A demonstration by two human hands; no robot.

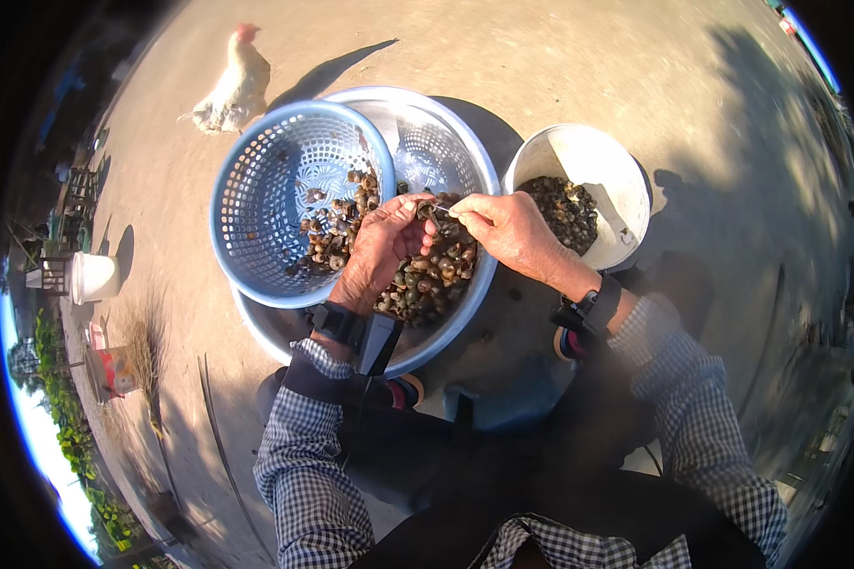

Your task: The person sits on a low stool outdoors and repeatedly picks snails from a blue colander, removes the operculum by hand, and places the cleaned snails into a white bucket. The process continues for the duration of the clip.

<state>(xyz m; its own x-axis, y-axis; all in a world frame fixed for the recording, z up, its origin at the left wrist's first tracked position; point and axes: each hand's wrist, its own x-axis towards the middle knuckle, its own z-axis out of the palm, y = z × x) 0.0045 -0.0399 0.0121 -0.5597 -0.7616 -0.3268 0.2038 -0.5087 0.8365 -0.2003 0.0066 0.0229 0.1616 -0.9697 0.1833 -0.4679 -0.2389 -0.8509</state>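
My left hand point(393, 238) holds a snail point(427, 209) between thumb and fingers, above the large basin point(473, 153). In my right hand point(507, 226) is a thin, light-coloured pick point(442, 208), its far end at the snail's opening. Below the hands many brown and dark snails point(434, 281) lie heaped in the basin. A blue perforated plastic basket point(238, 206) rests tilted over the basin's left side, with snail shells point(327, 235) inside it. To the right stands a white bucket point(615, 160), partly filled with small dark pieces point(559, 210) that look like snail meat.
A white chicken point(235, 85) stands on the bare ground beyond the basket. At the left are another white bucket point(96, 277), a twig broom point(149, 355) and a red-and-white container point(112, 370). My feet flank the basin's near side.
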